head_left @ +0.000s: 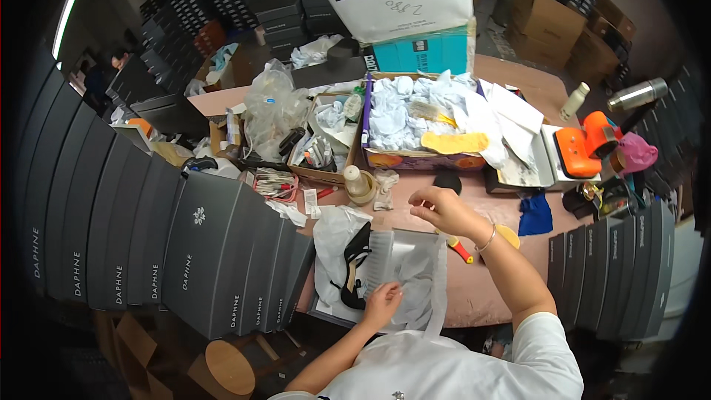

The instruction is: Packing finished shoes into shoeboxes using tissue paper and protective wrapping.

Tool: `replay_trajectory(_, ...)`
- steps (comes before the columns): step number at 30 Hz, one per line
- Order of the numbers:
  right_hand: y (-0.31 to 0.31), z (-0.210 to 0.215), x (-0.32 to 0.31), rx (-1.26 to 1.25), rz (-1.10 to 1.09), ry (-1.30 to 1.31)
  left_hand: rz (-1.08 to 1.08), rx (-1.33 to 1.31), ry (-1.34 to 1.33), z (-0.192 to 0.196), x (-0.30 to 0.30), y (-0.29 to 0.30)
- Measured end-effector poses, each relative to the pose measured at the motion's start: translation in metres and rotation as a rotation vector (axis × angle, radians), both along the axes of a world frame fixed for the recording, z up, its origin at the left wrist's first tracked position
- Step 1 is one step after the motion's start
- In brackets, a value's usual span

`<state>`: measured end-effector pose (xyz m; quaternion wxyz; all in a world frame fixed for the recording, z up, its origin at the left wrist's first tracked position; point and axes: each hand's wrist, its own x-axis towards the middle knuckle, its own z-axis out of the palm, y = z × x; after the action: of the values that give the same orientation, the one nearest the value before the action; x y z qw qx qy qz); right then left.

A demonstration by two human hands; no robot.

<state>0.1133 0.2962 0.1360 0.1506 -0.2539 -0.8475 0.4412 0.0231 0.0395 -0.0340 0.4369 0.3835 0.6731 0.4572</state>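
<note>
An open shoe box lies on the table in front of me. In its left half, a black high-heeled shoe rests on white tissue paper. A strip of clear, ribbed plastic wrap lies beside the shoe, with more white paper to its right. My left hand is low over the box, at the wrap and paper, its fingers slightly apart. My right hand is raised above the table beyond the box's right corner. Its fingers are bent together, and anything between them is too small to make out.
Dark shoe boxes stand in rows at left and right. Behind are a carton of crumpled paper with a yellow sponge, a bottle, and an orange device. A red-yellow handled tool lies near my right forearm.
</note>
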Motion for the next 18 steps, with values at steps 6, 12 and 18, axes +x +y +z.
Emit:
replay_trajectory(6, 0.104, -0.016, -0.112, 0.156, 0.067, 0.041, -0.149, 0.229, 0.733, -0.004, -0.003, 0.005)
replay_trajectory(12, 0.181, -0.063, -0.237, 0.285, 0.135, 0.017, -0.235, 0.191, 0.595, -0.021, -0.010, 0.016)
replay_trajectory(18, 0.191, -0.127, -0.329, 0.700, 0.098, 0.087, -0.205, 0.252, 0.587, -0.027, -0.017, 0.027)
